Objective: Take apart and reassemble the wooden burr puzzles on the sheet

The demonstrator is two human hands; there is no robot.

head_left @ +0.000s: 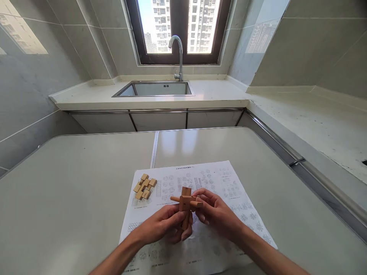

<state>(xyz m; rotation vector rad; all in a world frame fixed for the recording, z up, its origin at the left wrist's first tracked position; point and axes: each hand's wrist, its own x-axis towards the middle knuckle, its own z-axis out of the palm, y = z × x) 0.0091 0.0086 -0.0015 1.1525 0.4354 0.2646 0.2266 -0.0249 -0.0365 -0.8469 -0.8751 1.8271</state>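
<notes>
A wooden burr puzzle [185, 203], made of several interlocking brown pieces, is held above a printed sheet. My left hand [168, 225] is closed around its lower upright piece, thumb at the front and fingers behind. My right hand [216, 210] pinches the puzzle's right side, near a piece that sticks out that way. Another piece points left and one stands up at the top with small dark marks. The paper instruction sheet [200, 244] lies under both hands, covered in small line diagrams. On its upper left corner rests a second, lighter wooden puzzle [145, 186] of joined blocks.
The sheet lies on a pale folding table [86, 183] with a seam near its middle. Beyond the table's far edge runs a white counter [218, 89] with a steel-rimmed sink [190, 91] and a tall faucet [180, 57]. A metal rail [275, 135] borders the right side.
</notes>
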